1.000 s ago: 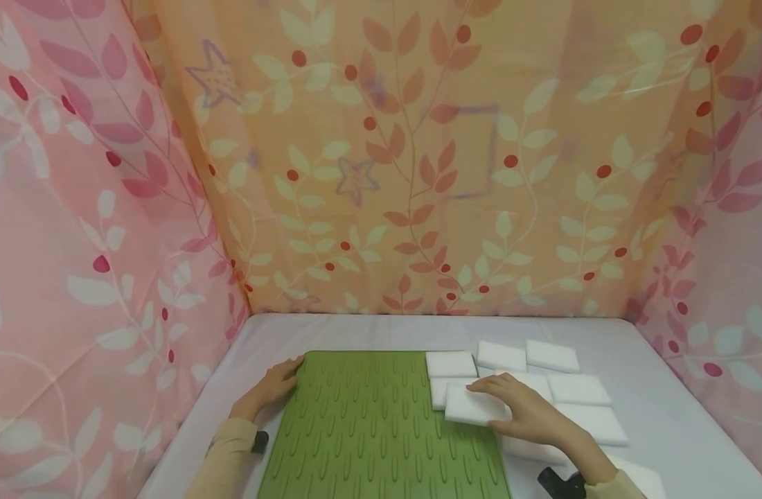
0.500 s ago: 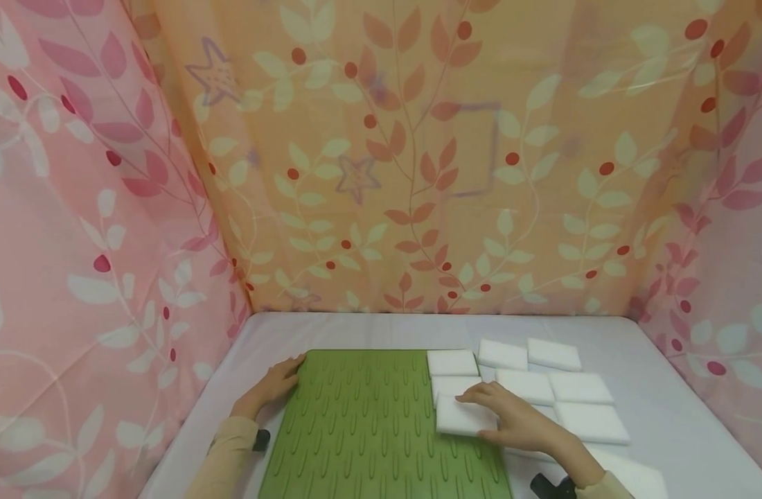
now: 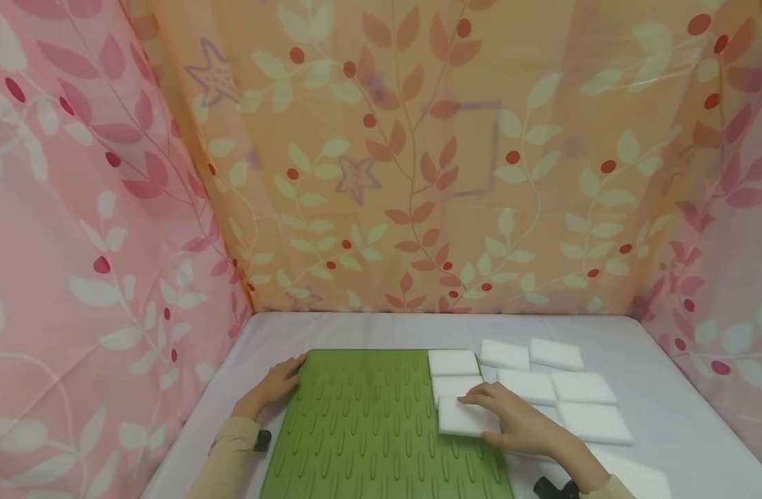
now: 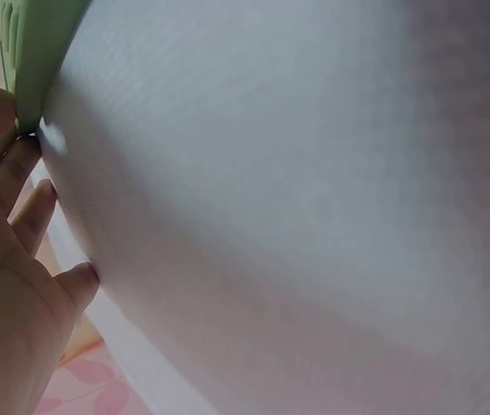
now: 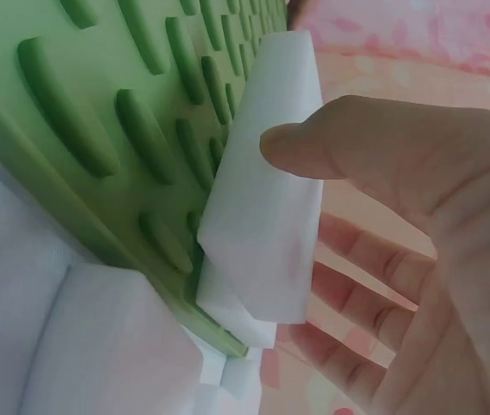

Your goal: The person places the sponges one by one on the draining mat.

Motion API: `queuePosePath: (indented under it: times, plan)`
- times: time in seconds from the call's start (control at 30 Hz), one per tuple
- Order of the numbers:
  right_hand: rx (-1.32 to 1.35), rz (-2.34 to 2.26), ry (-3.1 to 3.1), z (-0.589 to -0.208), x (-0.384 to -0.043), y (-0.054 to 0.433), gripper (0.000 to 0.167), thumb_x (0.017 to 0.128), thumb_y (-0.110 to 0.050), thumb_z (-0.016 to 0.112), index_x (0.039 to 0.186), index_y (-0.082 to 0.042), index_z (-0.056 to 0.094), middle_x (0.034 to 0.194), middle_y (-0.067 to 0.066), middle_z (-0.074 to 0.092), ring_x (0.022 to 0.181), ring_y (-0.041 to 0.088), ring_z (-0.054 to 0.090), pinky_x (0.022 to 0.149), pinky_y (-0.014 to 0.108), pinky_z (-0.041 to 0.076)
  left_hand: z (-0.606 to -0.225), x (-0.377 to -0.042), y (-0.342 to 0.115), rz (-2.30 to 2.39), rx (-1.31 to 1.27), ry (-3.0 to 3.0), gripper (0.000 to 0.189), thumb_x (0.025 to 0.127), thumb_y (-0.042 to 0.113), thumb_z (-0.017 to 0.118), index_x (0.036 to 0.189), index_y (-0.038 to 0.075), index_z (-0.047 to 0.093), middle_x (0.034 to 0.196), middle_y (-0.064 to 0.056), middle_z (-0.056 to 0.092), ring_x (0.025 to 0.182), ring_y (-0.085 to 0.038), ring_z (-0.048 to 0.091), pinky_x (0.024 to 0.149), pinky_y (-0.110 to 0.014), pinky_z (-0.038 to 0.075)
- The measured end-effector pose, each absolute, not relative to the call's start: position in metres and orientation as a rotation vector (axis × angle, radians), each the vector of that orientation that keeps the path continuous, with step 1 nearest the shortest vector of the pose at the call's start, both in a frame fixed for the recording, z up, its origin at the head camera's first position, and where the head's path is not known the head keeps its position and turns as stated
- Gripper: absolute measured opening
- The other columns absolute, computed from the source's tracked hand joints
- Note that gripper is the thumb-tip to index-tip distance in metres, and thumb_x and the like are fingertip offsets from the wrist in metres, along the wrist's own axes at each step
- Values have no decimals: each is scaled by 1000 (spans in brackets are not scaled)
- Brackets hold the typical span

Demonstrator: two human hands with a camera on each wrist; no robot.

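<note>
A green ridged mat (image 3: 356, 423) lies before me. Along its far left corner rests my left hand (image 3: 270, 388), whose fingers touch the edge of the mat; the left wrist view shows this hand (image 4: 7, 285) beside the mat's green side (image 4: 41, 52). My right hand (image 3: 521, 419) grips a white sponge block (image 3: 461, 421) over the right part of the mat. In the right wrist view the thumb presses one side of the sponge block (image 5: 266, 181) and the fingers are on the other. Two more white sponges, the far one (image 3: 454, 362) and the nearer one (image 3: 448, 385), lie at the mat's far right corner.
Several loose white sponges (image 3: 582, 387) lie on the white-covered table (image 3: 375, 329) right of the mat. Some are partly hidden by my right arm. Floral curtains (image 3: 381, 229) stand at the back and both sides.
My right hand has brought the sponge slightly left and nearer to me, then stays almost still in the last half second. The left hand keeps its place at the mat's corner.
</note>
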State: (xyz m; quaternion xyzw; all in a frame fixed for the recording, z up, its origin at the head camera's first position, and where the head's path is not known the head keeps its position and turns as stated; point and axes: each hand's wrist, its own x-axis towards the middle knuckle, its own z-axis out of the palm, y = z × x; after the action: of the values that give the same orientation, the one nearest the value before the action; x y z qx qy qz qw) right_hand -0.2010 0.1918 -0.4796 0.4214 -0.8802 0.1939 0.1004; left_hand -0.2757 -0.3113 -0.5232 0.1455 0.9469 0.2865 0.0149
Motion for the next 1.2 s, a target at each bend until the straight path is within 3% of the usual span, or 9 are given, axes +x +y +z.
queuePosePath:
  times: [0.83,1.2]
  plan:
    - [1329,570,-2580,-493,-203,189,64,66,-11,75,127,-18,55,118,-4,55,106,14,53,82,36,49,-525,-277,-312,902,419,2927,54,90,9,43,142,0,34,141,-28,36,132,-49,26,103,-69,11]
    - [1255,562,-2687,-487,-199,192,63,71,-23,76,130,-21,53,121,-6,54,108,14,53,84,38,49,-525,-277,-314,900,433,2927,54,89,8,43,141,-1,33,140,-30,37,132,-50,26,102,-70,12]
